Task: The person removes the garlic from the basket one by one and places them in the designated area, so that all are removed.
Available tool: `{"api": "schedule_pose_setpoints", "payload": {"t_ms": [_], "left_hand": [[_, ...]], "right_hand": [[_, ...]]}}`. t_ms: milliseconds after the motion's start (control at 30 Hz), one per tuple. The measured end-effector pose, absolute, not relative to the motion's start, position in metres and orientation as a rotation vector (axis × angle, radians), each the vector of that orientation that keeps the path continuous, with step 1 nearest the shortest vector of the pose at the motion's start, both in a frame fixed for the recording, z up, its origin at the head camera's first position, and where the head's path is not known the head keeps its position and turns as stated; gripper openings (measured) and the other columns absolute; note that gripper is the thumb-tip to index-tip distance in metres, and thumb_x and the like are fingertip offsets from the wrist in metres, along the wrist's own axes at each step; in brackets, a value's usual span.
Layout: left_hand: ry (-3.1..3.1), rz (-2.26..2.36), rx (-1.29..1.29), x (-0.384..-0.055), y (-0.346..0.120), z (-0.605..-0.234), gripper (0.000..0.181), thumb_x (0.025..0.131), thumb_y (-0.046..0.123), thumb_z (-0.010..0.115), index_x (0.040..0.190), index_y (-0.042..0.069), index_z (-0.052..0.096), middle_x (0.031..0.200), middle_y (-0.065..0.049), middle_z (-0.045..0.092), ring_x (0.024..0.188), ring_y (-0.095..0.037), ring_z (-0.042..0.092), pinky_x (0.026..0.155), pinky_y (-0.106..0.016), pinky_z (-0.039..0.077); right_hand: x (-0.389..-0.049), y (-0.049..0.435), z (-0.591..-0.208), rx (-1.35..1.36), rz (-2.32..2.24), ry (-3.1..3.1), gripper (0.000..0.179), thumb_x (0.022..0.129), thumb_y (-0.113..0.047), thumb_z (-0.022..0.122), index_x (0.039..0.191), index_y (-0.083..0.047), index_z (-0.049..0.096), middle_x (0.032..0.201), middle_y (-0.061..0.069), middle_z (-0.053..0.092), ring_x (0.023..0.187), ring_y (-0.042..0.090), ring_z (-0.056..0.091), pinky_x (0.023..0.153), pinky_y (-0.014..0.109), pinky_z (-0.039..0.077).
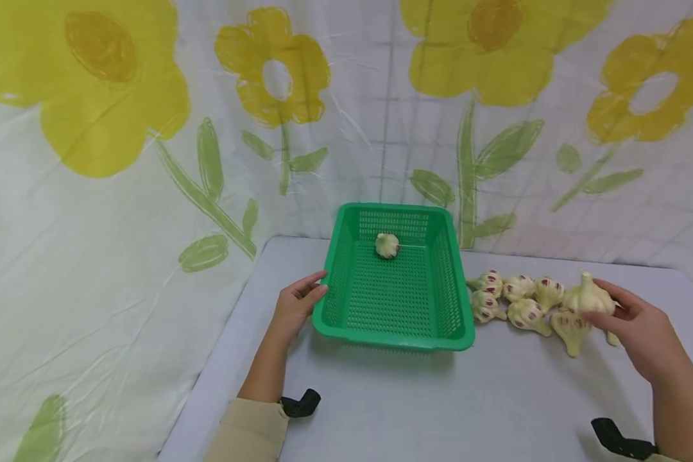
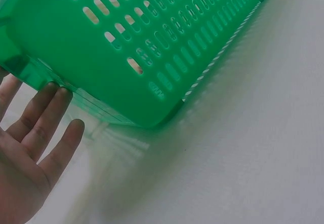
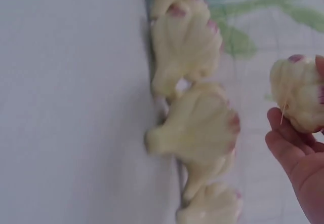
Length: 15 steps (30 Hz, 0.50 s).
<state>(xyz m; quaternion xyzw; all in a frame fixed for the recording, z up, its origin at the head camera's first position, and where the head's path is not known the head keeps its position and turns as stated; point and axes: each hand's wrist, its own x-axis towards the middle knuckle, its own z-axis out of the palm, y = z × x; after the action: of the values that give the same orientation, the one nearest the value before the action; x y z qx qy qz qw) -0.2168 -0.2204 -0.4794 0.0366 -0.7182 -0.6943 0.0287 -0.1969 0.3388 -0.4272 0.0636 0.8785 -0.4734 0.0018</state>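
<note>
My right hand [image 1: 641, 327] holds a garlic bulb [image 1: 590, 298] between thumb and fingers, its stem pointing up, above the right end of a group of garlic bulbs [image 1: 528, 314]. In the right wrist view, the held bulb [image 3: 297, 93] and fingers [image 3: 288, 145] show at the right edge. With fairly straight fingers, my left hand [image 1: 296, 307] touches the left rim of a green plastic basket [image 1: 393, 343]. The left wrist view shows fingertips [image 2: 62, 93] right under the basket's rim. One garlic bulb [image 1: 387, 246] lies inside, near the back wall.
The basket and the loose bulbs stand on a white-covered table [image 1: 416, 410]. Behind and to the left hangs a white curtain [image 1: 358, 147] with yellow flowers, close along the table's back edge. Each wrist carries a black mount [image 1: 301, 404].
</note>
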Motion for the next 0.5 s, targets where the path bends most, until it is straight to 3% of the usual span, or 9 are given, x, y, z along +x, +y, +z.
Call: {"api": "schedule_pose_setpoints", "payload": {"t_ms": [167, 267, 367, 433, 500], "left_hand": [[-2.207, -2.137, 0.125, -0.217, -0.223, -0.479, 0.042, 0.090, 0.030, 0.073, 0.129, 0.017, 0.066, 0.102, 0.001, 0.063, 0.089, -0.010, 0.057, 0.067, -0.021, 0.050], [-2.199, -2.145, 0.124, -0.218, -0.224, -0.478, 0.043, 0.090, 0.029, 0.073, 0.130, 0.015, 0.065, 0.102, 0.001, 0.063, 0.090, -0.010, 0.058, 0.069, -0.021, 0.052], [-2.192, -2.153, 0.125, -0.219, -0.225, -0.478, 0.043, 0.091, 0.028, 0.072, 0.130, 0.014, 0.065, 0.101, 0.001, 0.063, 0.091, -0.011, 0.059, 0.070, -0.022, 0.053], [-2.190, -2.157, 0.123, -0.219, -0.225, -0.478, 0.043, 0.091, 0.029, 0.072, 0.131, 0.014, 0.065, 0.101, 0.001, 0.063, 0.091, -0.011, 0.059, 0.071, -0.022, 0.053], [-2.190, -2.160, 0.126, -0.220, -0.226, -0.478, 0.043, 0.091, 0.029, 0.072, 0.130, 0.014, 0.065, 0.100, 0.001, 0.062, 0.092, -0.012, 0.058, 0.070, -0.022, 0.053]], "right_hand": [[-0.186, 0.358, -0.442, 0.296, -1.343, 2.812, 0.082, 0.090, -0.045, 0.069, 0.157, -0.026, 0.024, 0.152, -0.011, 0.034, 0.091, -0.023, 0.039, 0.064, 0.005, 0.039], [-0.182, 0.368, -0.447, 0.335, -1.268, 2.830, 0.085, 0.089, -0.048, 0.069, 0.157, -0.023, 0.025, 0.149, -0.018, 0.033, 0.087, -0.025, 0.037, 0.062, 0.006, 0.038], [-0.179, 0.375, -0.450, 0.340, -1.212, 2.844, 0.086, 0.089, -0.047, 0.070, 0.156, -0.016, 0.027, 0.158, -0.012, 0.025, 0.084, -0.025, 0.034, 0.061, 0.007, 0.037], [-0.179, 0.376, -0.449, 0.360, -1.126, 2.859, 0.088, 0.089, -0.049, 0.068, 0.155, -0.009, 0.027, 0.162, 0.008, 0.024, 0.093, -0.011, 0.046, 0.064, 0.015, 0.042], [-0.179, 0.377, -0.448, 0.397, -1.052, 2.849, 0.091, 0.090, -0.052, 0.065, 0.154, -0.001, 0.024, 0.157, 0.030, 0.022, 0.107, 0.015, 0.052, 0.074, 0.030, 0.050]]}}
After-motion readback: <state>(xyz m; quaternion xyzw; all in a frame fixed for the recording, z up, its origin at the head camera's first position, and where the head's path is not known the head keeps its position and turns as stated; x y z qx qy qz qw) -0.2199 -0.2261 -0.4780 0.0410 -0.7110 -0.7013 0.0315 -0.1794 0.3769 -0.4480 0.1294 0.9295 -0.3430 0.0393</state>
